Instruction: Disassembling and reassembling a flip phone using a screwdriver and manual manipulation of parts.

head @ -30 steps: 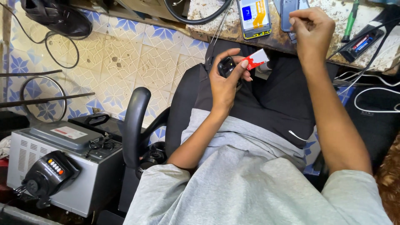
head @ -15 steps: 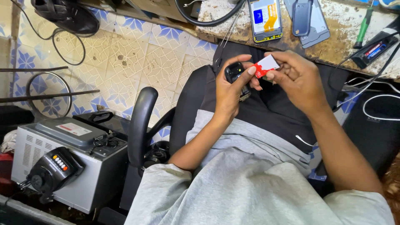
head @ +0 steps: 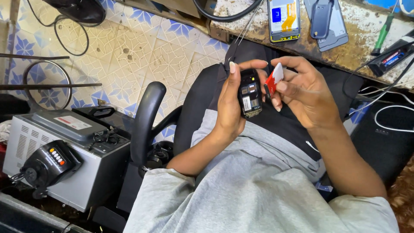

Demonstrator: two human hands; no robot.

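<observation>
My left hand (head: 230,105) grips a small black phone (head: 249,93) with its back cover off, so the inner compartment with labels faces up. My right hand (head: 304,92) pinches a small red and white card (head: 273,79) just to the right of the phone, nearly touching its edge. Both hands hover over my lap, in front of the worn workbench (head: 345,43).
On the bench lie an opened smartphone (head: 283,19), a grey phone back (head: 324,21), a green screwdriver (head: 383,32) and a black tool. A black chair armrest (head: 144,123) is at my left. A grey metal machine (head: 64,151) stands on the tiled floor, with cables around.
My right hand came down from the bench to the phone, bringing the red and white card beside it. The left hand turned the phone so its open back faces up.
</observation>
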